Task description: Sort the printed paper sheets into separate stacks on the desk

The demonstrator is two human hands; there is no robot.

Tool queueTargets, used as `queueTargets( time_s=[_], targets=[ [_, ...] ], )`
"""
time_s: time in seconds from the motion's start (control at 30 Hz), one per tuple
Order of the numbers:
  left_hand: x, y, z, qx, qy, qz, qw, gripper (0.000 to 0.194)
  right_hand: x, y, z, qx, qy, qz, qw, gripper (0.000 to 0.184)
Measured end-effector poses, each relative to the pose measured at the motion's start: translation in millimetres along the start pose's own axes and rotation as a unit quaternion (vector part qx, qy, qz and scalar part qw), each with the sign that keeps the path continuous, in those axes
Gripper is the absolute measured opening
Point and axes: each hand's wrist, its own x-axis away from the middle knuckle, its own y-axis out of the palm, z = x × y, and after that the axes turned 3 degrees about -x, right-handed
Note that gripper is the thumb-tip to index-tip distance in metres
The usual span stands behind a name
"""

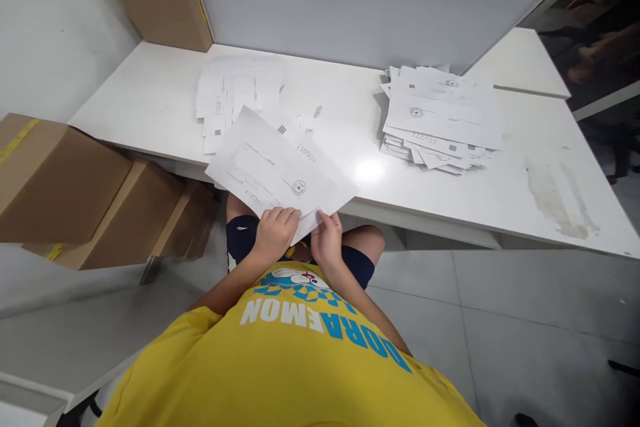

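A white printed sheet of paper (273, 163) with a round star stamp is held over the desk's front edge, above my lap. My left hand (276, 233) grips its near edge, fingers on top and closed. Close beside it, my right hand (327, 238) pinches the near corner between thumb and fingers, where the paper looks folded or doubled. Whether there is one sheet or more in my hands I cannot tell. Behind it, a spread of printed papers (237, 83) lies on the left of the desk, partly covered by the held sheet.
On the right of the white desk (345, 100) stands a thick, uneven stack of printed papers (440, 110). A cardboard box (155, 0) leans at the back left corner. More cardboard boxes (65, 180) stand left of the desk. A grey divider (360, 7) rises along the back.
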Motion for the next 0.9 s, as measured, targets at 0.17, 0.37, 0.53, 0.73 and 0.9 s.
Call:
queueTargets(
  time_s=[0.17, 0.37, 0.53, 0.73, 0.9],
  targets=[
    [-2, 8.4, 15, 0.001, -0.013, -0.031, 0.999, 0.017, 2, 2, 14, -0.023, 0.048, 0.004, 0.999, 0.011],
    [2, 13.3, 16, 0.03, 0.021, -0.024, 0.999, 0.02, 2, 3, 9, 0.012, 0.045, -0.062, 0.997, 0.032],
    [-2, 10.3, 17, 0.065, 0.016, -0.056, 0.996, 0.021, 11, 1, 10, 0.07, -0.01, -0.067, 0.995, 0.038],
    [5, 0.4, 8, 0.093, 0.028, -0.015, 0.995, 0.029, 7, -13, 3, 0.162, -0.082, -0.027, 0.983, 0.028],
    [12, 3.5, -52, 0.067, -0.16, 0.085, 0.981, 0.054, -8, -45, -38, 0.314, -0.169, -0.063, 0.932, 0.031]
  ],
)
